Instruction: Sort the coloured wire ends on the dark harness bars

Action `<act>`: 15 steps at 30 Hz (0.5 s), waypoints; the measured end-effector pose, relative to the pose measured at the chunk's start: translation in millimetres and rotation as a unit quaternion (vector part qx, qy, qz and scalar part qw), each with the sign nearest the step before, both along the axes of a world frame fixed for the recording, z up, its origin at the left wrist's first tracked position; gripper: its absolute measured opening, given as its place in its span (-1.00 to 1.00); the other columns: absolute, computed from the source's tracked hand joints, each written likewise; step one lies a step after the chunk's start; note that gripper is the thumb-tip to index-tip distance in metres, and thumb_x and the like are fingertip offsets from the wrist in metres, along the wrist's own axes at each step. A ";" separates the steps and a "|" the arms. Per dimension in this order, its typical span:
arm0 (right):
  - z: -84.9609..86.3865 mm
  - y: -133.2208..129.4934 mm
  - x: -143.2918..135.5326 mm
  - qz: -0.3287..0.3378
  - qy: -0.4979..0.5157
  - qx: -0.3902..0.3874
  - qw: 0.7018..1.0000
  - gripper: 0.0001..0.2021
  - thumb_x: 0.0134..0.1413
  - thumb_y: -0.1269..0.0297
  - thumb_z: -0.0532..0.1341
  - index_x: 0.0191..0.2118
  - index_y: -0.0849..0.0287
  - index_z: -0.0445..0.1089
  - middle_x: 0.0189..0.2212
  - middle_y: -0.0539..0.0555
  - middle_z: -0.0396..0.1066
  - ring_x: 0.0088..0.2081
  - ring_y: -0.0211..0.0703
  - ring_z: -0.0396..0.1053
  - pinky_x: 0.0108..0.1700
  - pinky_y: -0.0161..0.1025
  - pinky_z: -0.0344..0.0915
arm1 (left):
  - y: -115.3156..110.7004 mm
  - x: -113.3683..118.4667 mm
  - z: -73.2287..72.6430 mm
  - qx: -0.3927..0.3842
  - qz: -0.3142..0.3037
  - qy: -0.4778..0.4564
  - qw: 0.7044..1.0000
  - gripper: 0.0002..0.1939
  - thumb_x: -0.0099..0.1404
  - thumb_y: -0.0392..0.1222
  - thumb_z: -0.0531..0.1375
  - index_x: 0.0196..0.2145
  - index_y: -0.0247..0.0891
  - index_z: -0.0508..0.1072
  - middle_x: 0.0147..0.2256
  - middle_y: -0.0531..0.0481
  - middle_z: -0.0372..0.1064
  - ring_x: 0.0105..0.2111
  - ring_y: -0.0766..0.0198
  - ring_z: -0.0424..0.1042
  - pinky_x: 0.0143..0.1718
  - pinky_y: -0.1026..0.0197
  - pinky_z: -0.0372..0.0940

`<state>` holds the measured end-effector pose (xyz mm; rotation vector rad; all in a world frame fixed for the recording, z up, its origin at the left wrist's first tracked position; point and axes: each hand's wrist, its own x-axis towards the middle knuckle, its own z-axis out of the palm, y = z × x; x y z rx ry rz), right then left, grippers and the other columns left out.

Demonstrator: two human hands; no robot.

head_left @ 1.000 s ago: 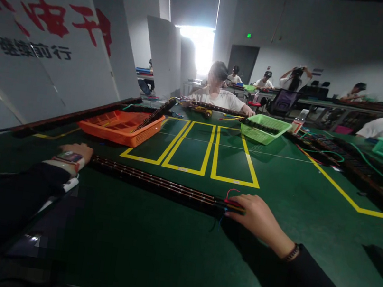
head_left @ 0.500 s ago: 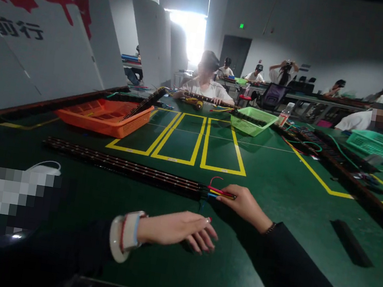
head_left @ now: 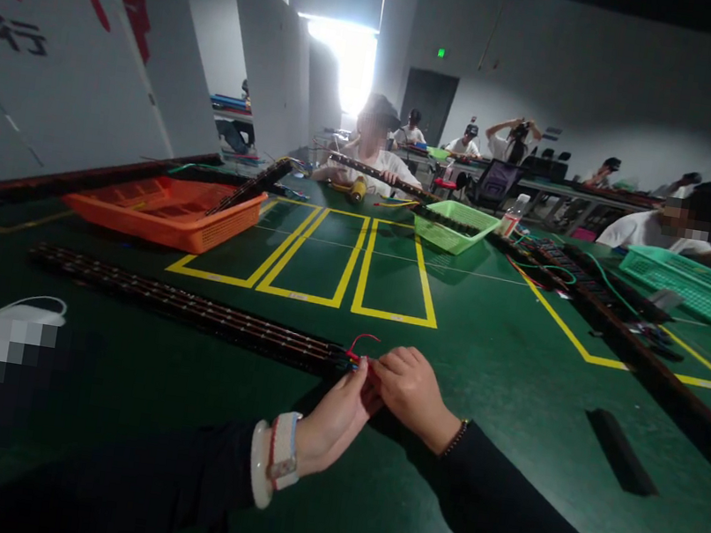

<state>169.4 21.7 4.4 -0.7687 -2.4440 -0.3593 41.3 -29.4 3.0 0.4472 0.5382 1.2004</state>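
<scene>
A long dark bundle of strips (head_left: pixel 202 310) with rows of small light marks lies across the green table (head_left: pixel 226 416). Coloured wires (head_left: pixel 352 356), red ones clearest, come out of its right end. My left hand (head_left: pixel 338 415) pinches these wires from below, thumb on top. Right beside it, my right hand (head_left: pixel 410 390) is closed around the wires' far part, and the fingers of both hands meet. The wire tips are hidden by my fingers. A thin red wire curls up above my hands.
An orange basket (head_left: pixel 167 225) stands at the left, a light green basket (head_left: pixel 455 228) further back, and a teal basket (head_left: pixel 700 287) at the right. A short dark strip (head_left: pixel 622 451) lies right of my arm. A person (head_left: pixel 372 158) sits opposite.
My left hand has moved up from its open pose over the table and closed on the wires. My right hand stays at the wires, its fingers now curled more. The view has shifted slightly right.
</scene>
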 end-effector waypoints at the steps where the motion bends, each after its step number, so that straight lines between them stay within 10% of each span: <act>1: 2.3 -1.6 -0.3 0.010 -0.037 0.026 0.999 -0.79 0.20 0.44 0.05 -0.32 0.27 0.44 -0.44 0.10 0.37 -0.37 -0.15 0.22 -0.29 -0.17 0.16 | 1.2 -0.2 -2.0 -0.007 0.010 0.000 1.000 -0.86 0.25 -0.14 0.15 -0.33 -0.27 0.32 -0.20 -0.04 0.35 -0.10 0.29 0.32 0.00 0.17 0.16; 8: 13.2 -11.3 -7.0 0.039 -0.155 0.095 0.983 -0.78 0.19 0.52 0.00 -0.24 0.35 0.40 -0.37 0.16 0.36 -0.31 -0.10 0.25 -0.13 -0.11 0.21 | 12.6 1.3 -21.6 -0.035 0.044 -0.038 0.998 -0.81 0.18 -0.17 0.22 -0.44 -0.28 0.28 -0.45 0.10 0.24 -0.38 0.41 0.26 -0.25 0.30 0.21; 15: 23.4 -1.6 8.2 0.085 -0.135 0.009 0.987 -0.70 0.26 0.20 0.01 -0.10 0.28 0.36 -0.22 0.17 0.38 -0.18 -0.09 0.28 -0.06 -0.12 0.20 | 7.3 -1.6 -3.8 -0.032 0.034 -0.018 0.999 -0.77 0.17 -0.12 0.23 -0.46 -0.31 0.30 -0.49 0.11 0.24 -0.47 0.45 0.20 -0.30 0.30 0.21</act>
